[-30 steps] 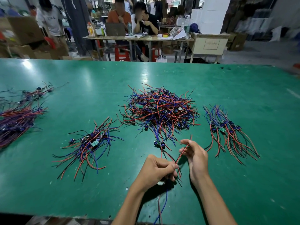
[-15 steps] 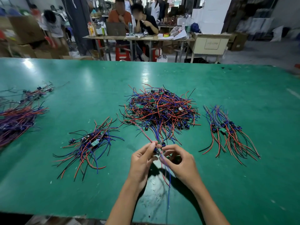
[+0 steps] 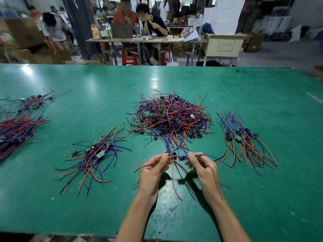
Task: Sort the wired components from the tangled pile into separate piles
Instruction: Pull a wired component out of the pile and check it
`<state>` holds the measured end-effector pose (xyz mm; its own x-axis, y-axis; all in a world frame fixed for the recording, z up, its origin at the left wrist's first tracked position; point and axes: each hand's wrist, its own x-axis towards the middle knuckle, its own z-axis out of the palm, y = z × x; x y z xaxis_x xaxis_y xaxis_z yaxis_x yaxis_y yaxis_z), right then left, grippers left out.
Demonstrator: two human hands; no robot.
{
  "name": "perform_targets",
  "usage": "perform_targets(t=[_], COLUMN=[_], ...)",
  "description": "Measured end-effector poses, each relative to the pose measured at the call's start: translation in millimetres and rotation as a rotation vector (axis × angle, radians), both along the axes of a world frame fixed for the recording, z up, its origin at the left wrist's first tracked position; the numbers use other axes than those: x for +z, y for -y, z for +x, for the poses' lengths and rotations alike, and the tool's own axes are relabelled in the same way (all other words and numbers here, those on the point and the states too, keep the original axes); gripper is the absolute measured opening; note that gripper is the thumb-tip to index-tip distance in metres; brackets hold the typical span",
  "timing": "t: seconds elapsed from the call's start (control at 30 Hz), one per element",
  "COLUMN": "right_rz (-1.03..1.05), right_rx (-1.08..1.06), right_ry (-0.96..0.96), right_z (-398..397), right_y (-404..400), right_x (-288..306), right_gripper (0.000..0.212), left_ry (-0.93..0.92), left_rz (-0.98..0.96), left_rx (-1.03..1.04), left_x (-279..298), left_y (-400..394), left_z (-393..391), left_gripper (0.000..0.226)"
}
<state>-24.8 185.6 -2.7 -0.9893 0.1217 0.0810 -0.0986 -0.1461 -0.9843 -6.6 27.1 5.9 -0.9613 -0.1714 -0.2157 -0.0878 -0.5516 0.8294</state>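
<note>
Both hands, left (image 3: pixel 153 169) and right (image 3: pixel 203 167), pinched one small wired circuit board (image 3: pixel 182 157) above the green counter (image 3: pixel 262 198), near its front edge, just below the tangled red-and-blue wire pile (image 3: pixel 170 117). Drawing it out slowly would best keep neighbouring leads from snagging.

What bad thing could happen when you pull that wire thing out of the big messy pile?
The wired component, pinched between the left hand and right hand, sits right at the tangled pile. Its trailing wires may still be snagged, so pulling could drag other pieces along. Loose wires could also spill toward the sorted pile on the right, mixing them.
</note>
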Motion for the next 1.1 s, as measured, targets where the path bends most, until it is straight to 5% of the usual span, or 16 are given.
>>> perform_targets(t=[0.1, 0.2, 0.33, 0.37, 0.43, 0.53, 0.6, 0.87, 1.03, 1.1], right_rz=[-0.082, -0.061, 0.004, 0.022, 0.061, 0.103, 0.077, 0.087, 0.033, 0.178], right_rx=[-0.045, -0.002, 0.04, 0.07, 0.144, 0.208, 0.169, -0.022, -0.061, -0.048], right_ry=[0.026, 0.011, 0.023, 0.016, 0.002, -0.003, -0.02, -0.049, -0.023, -0.071], right_z=[-0.7, -2.8, -4.3, -2.8, 0.0, 1.0, 2.0, 2.3, -0.8, -2.1], right_y=[-3.8, -1.8, -3.5, -4.0, -4.8, -5.0, -3.6, 0.3, 1.8, 0.8], right_x=[-3.6, -6.5, -9.4, -9.0, -7.2, -5.4, -3.9, -6.7, -10.8, -13.1], right_gripper=[0.019, 0.019, 0.022, 0.021, 0.02, 0.019, 0.016, 0.019, 0.019, 0.016], left_ry=[0.029, 0.075, -0.016, -0.141, -0.367, -0.339, -0.281, -0.211, -0.187, -0.195], left_rz=[0.175, 0.066, -0.81, -1.047, -1.31, -1.057, -0.932, -0.655, -0.69, -0.705], left_rx=[0.088, 0.282, 0.848, 0.908, 0.71, -0.046, -0.286, -0.317, -0.222, -0.172], left_x=[1.1, 1.6, 4.0, 6.9, 12.4, 16.4, 14.8, -6.3, -10.0, -12.2], left_y=[8.9, 11.5, 13.8, 13.3, 7.1, -3.0, -6.6, -12.0, -21.1, -22.4], left_z=[0.4, 1.8, 8.8, 10.7, 10.5, 4.6, 0.0, -0.3, 1.5, 0.7], left_gripper=[0.017, 0.017, 0.037, 0.036, 0.021, 0.011, 0.017, 0.015, 0.02, 0.022])
